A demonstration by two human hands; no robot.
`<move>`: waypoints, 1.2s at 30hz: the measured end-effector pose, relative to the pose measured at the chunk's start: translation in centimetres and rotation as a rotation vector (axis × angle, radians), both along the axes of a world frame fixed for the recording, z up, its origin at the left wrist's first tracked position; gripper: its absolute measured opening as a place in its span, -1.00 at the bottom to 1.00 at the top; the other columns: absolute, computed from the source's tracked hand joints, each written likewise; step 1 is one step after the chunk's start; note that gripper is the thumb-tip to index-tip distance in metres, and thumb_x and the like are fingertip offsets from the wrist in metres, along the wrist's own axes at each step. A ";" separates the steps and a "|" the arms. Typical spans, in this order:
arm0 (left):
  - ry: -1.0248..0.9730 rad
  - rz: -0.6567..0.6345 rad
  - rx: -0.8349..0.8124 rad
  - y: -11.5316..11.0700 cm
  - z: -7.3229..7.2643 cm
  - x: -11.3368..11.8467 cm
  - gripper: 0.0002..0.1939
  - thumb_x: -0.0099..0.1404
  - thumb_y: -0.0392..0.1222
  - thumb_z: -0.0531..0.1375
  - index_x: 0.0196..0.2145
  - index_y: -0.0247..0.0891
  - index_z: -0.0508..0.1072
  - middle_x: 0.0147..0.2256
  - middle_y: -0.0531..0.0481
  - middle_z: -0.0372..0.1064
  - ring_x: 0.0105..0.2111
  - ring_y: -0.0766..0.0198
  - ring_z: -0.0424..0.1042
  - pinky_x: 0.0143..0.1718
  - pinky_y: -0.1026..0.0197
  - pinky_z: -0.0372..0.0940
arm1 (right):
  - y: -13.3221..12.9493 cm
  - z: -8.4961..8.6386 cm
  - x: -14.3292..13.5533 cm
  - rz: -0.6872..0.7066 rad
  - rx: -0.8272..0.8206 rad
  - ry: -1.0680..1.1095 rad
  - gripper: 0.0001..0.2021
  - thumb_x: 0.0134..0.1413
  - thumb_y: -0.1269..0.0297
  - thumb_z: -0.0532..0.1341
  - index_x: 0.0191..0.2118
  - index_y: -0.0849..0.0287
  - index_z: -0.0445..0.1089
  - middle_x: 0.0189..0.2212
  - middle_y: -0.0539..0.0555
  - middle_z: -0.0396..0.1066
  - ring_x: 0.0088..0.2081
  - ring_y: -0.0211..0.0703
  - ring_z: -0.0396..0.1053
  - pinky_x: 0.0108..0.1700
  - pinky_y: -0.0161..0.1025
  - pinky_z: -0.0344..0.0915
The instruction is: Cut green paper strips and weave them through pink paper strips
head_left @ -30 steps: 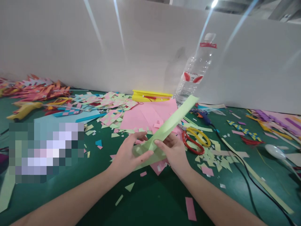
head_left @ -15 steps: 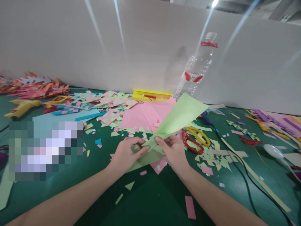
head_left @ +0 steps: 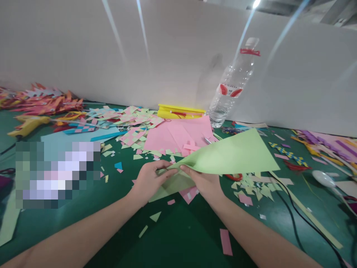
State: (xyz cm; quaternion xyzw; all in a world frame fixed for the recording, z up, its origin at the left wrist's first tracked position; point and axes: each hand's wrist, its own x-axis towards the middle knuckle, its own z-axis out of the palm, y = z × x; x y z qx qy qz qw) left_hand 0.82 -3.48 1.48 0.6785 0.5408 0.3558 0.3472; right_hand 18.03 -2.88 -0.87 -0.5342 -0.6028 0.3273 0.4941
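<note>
Between my two hands is a sheet of light green paper [head_left: 234,152], bent over so that one flap spreads out to the right above the table. My left hand [head_left: 153,178] pinches its left part, thumb and fingers closed on the paper. Close beside it, my right hand [head_left: 205,182] grips the sheet at the bend with the thumb on top; the flap hides some of its fingers. Part of the sheet also hangs below my hands. Behind it lie pink paper sheets [head_left: 178,132] and pink strips. Red-handled scissors [head_left: 234,176] are mostly covered by the flap.
A clear plastic bottle [head_left: 231,85] leans at the wall. At the left lie a yellow glue gun [head_left: 29,124] and woven paper pieces [head_left: 134,119]. Paper scraps litter the green table [head_left: 178,242]. A black cable [head_left: 301,219] and white spoon [head_left: 323,178] are at the right.
The green paper's raised flap has swung down to the right and opened wider. It now covers most of the scissors. Both hands keep their hold in nearly the same place.
</note>
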 end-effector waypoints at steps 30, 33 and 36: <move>0.085 0.002 0.010 -0.1 0.2 0.2 -0.67 0.14 0.09 0.13 -0.49 -0.21 0.49 -0.44 0.00 0.49 -0.42 0.17 0.42 -0.41 0.23 0.26 | 0.1 1.1 -0.3 0.121 -0.091 0.277 -0.82 -0.23 0.26 0.37 -0.40 0.19 0.53 -0.42 0.12 0.55 -0.33 -0.03 0.50 -0.23 -0.08 0.43; 0.092 -0.005 0.004 -0.2 0.2 0.1 -0.66 0.16 0.09 0.13 -0.50 -0.21 0.49 -0.47 0.02 0.46 -0.45 0.21 0.39 -0.43 0.25 0.24 | 0.1 1.3 -0.4 0.091 -0.068 0.257 -0.78 -0.24 0.22 0.37 -0.40 0.23 0.52 -0.42 0.14 0.54 -0.33 0.00 0.49 -0.21 -0.06 0.42; 0.087 0.000 0.013 -0.2 0.2 0.1 -0.67 0.16 0.08 0.12 -0.50 -0.20 0.50 -0.46 0.03 0.47 -0.43 0.21 0.40 -0.41 0.24 0.24 | 0.0 1.5 -0.3 0.067 -0.048 0.238 -0.75 -0.23 0.18 0.37 -0.41 0.25 0.50 -0.40 0.16 0.53 -0.30 0.02 0.48 -0.20 -0.07 0.42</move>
